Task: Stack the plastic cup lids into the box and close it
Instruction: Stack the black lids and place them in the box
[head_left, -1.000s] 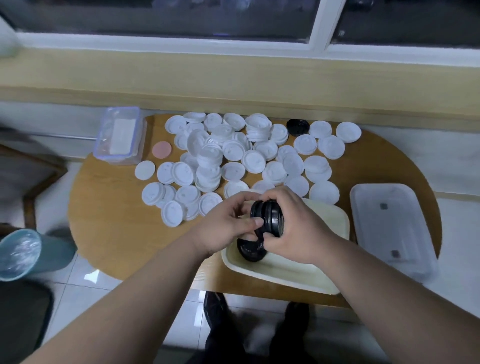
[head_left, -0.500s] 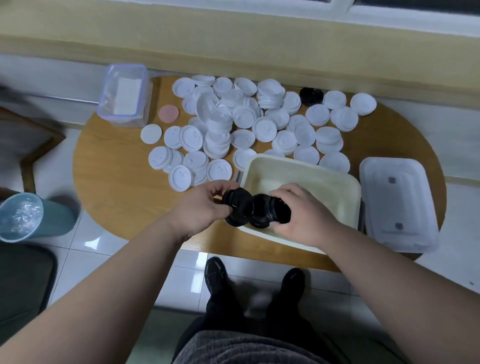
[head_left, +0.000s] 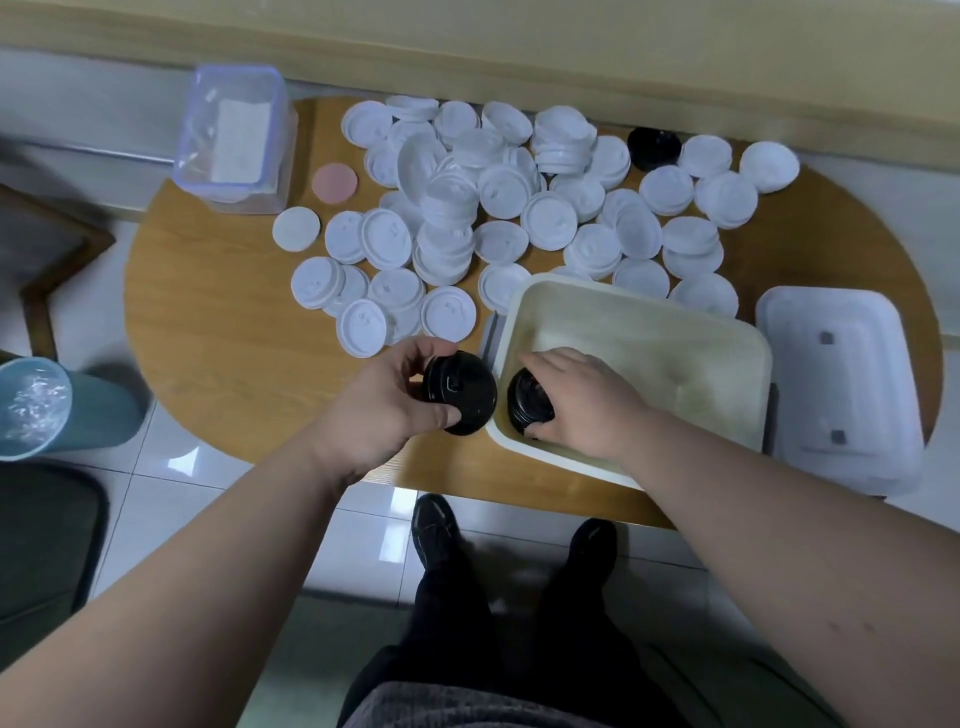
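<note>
My left hand (head_left: 387, 402) grips a stack of black lids (head_left: 460, 392) just left of the cream box (head_left: 675, 332), outside its near-left corner. Inside that corner, my right hand (head_left: 576, 400) holds a second stack of black lids (head_left: 527, 402) low against the box wall. Several white lids (head_left: 498, 208) lie scattered and in short stacks across the far half of the round wooden table (head_left: 223, 332). One black lid (head_left: 653, 148) sits among them at the back. The box's translucent cover (head_left: 836, 384) lies flat to the right of the box.
A clear plastic container (head_left: 234, 140) stands at the table's back left, with a pink disc (head_left: 335, 183) beside it. A teal bin (head_left: 47, 408) stands on the tiled floor at the left. My black shoes (head_left: 436, 530) are under the table's near edge.
The single black stack held by both hands has been split in two. My right hand lowered its part into the box's near-left corner; my left hand drew its part to the left, outside the box.
</note>
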